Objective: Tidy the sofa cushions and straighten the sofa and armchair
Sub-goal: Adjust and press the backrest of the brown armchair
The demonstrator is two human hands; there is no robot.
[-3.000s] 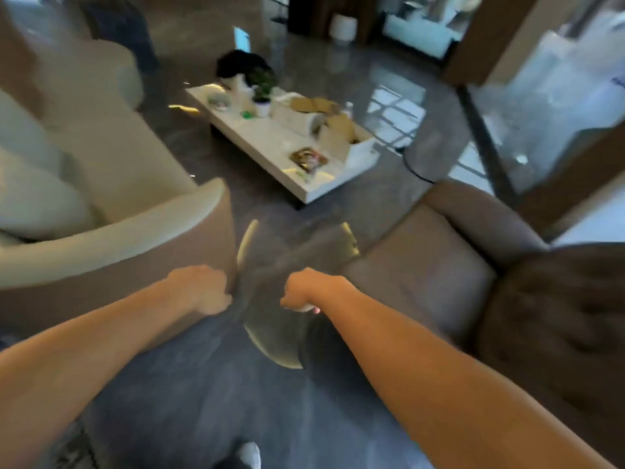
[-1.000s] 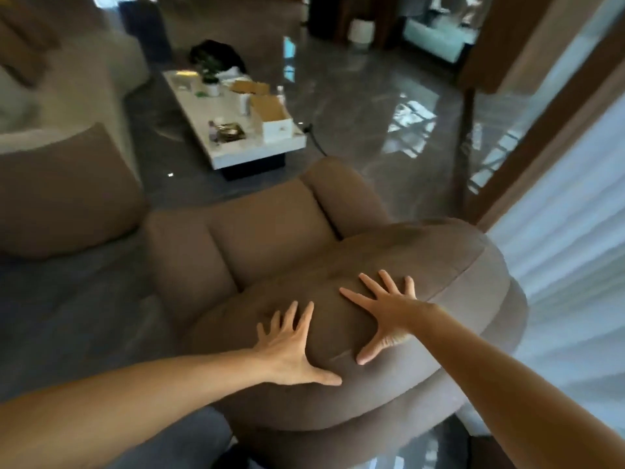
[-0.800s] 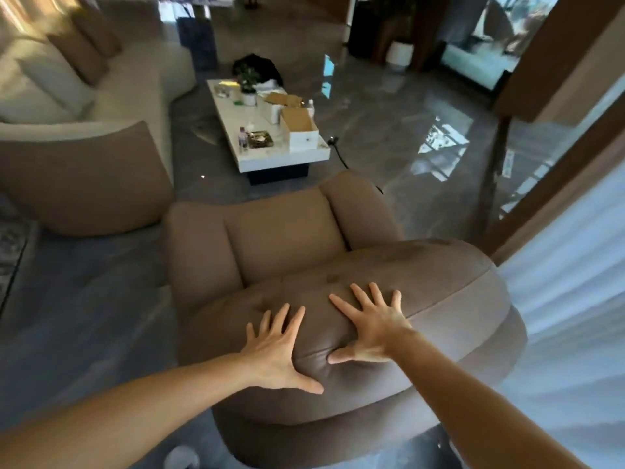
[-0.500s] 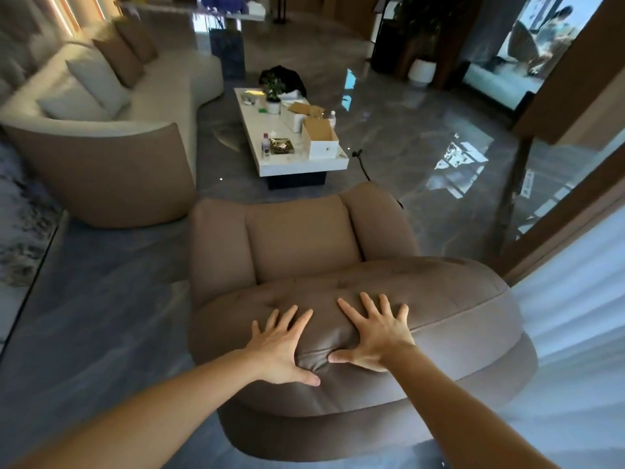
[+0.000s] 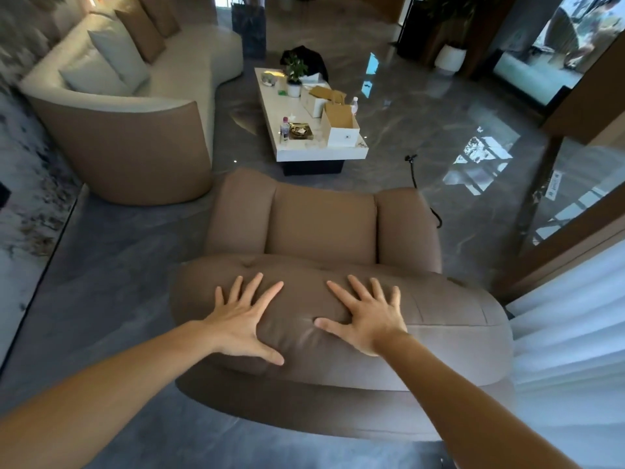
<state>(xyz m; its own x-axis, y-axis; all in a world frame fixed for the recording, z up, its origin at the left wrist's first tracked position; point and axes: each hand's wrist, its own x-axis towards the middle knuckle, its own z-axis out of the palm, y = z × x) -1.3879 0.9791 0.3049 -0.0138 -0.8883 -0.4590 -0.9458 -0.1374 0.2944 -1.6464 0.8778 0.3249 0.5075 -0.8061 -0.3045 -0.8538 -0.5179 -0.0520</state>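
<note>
A brown armchair [image 5: 321, 225] stands just in front of me, seen from behind, its seat facing the coffee table. My left hand [image 5: 241, 316] and my right hand [image 5: 367, 314] lie flat with spread fingers on top of its padded backrest, side by side, holding nothing. A curved cream sofa [image 5: 189, 72] with a brown outer side stands at the left. On it lean pale cushions [image 5: 108, 59] and brown cushions [image 5: 145, 28] against the backrest.
A white coffee table [image 5: 294, 106] beyond the armchair carries open cardboard boxes, a potted plant and bottles. A black cable [image 5: 414, 174] trails on the glossy floor at the right. White curtains [image 5: 571, 333] hang close at the right. A patterned rug [image 5: 27, 184] lies at the left.
The armchair has turned under my flat hands so its seat now faces the coffee table squarely. Three seconds ago my fists were between sofa and armchair.
</note>
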